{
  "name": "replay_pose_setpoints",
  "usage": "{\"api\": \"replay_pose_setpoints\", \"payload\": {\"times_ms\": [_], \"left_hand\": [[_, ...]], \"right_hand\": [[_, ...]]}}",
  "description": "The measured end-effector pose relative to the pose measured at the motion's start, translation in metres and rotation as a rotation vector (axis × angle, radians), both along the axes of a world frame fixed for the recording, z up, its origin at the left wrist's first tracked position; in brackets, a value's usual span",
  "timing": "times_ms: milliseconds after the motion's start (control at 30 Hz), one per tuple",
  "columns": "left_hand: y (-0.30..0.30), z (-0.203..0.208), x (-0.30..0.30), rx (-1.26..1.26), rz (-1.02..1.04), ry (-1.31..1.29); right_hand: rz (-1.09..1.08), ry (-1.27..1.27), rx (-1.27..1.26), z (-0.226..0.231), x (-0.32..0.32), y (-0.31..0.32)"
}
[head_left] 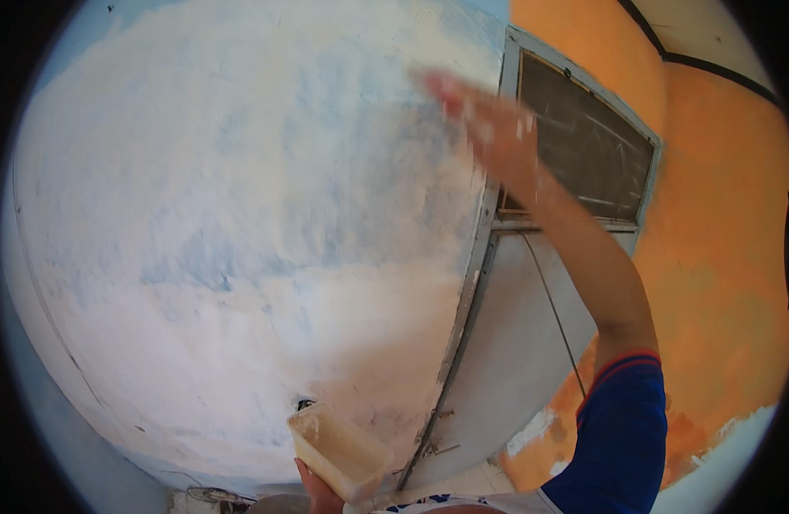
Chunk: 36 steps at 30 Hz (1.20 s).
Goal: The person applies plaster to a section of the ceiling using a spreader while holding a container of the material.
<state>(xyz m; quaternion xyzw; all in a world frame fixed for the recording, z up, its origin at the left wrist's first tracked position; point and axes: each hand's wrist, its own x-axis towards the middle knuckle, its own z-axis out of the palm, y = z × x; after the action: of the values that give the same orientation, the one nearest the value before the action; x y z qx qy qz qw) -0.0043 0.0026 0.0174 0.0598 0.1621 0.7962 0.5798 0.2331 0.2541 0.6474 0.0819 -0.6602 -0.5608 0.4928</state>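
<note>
My left hand (319, 492) grips a cream rectangular plastic tub (379, 469) from its left side, low in front of me. The tub is tilted, its open top toward me, with pale residue on the inner walls. High up at the wall's right part, my right hand (501, 137) is raised and smeared by motion, with white smudges on it. Its fingers seem closed around a small reddish thing (444, 91), too blurred to name. The wall (240, 206) beside it carries patchy white coating over blue and grey areas.
Right of the wall stands a grey door frame (463, 317) with a dark mesh panel (595, 128) above a pale door panel (514, 343). An orange wall (711, 257) lies farther right. A dark opening (305, 403) sits low in the white wall. Cables (213, 495) lie at the bottom left.
</note>
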Motion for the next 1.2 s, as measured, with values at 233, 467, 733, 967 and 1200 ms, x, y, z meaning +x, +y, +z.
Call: {"api": "replay_pose_setpoints", "payload": {"times_ms": [233, 467, 733, 967, 1200], "left_hand": [[0.029, -0.020, 0.014, -0.033, 0.028, -0.013], [0.024, 0.013, 0.028, -0.014, 0.010, -0.024], [0.042, 0.044, 0.047, -0.009, -0.005, -0.114], [0.040, 0.030, 0.060, -0.024, 0.003, -0.072], [0.032, 0.020, 0.068, -0.025, 0.039, -0.028]], "right_hand": [[-0.341, 0.354, 0.101, 0.120, -0.015, 0.020], [-0.158, -0.035, 0.080, -0.046, -0.021, 0.029], [-0.170, 0.283, 0.001, 0.135, -0.003, 0.015], [-0.234, -0.025, 0.097, -0.025, -0.004, 0.054], [-0.074, 0.214, -0.148, 0.085, 0.005, -0.003]]}}
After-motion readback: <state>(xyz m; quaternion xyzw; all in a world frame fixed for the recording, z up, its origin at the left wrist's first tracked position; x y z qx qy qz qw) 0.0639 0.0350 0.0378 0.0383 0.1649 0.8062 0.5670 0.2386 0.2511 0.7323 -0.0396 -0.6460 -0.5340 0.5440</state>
